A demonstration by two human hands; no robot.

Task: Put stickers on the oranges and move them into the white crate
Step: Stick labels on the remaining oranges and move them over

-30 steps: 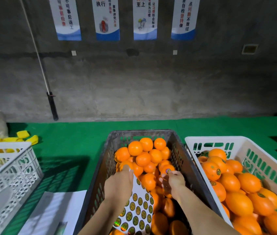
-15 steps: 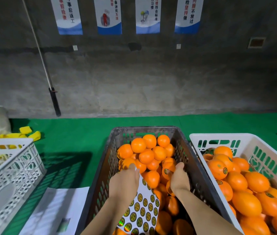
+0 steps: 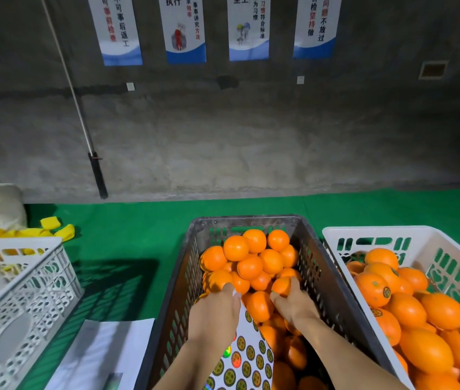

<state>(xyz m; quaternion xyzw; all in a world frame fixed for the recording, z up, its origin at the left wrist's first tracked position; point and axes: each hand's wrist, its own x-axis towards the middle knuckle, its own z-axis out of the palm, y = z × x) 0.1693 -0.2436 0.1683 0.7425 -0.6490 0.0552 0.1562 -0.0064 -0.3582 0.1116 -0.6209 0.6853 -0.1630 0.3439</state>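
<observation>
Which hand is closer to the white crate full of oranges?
The right hand. It grips an orange in the dark crate, beside the white crate. The left hand, holding the sticker sheet, is farther away.

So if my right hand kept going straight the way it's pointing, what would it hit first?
Your right hand already grips an orange; straight ahead it would likely meet the piled oranges in the dark crate, though depth is unclear.

This looks like a fruit packing workroom. Above the dark crate [image 3: 247, 220] of loose oranges [image 3: 254, 266], a bare concrete wall [image 3: 223, 142] carries workplace rule posters [image 3: 185, 29]; right of it stands a white crate [image 3: 378, 235] of stickered oranges [image 3: 372, 288] on green matting [image 3: 138, 235].
</observation>
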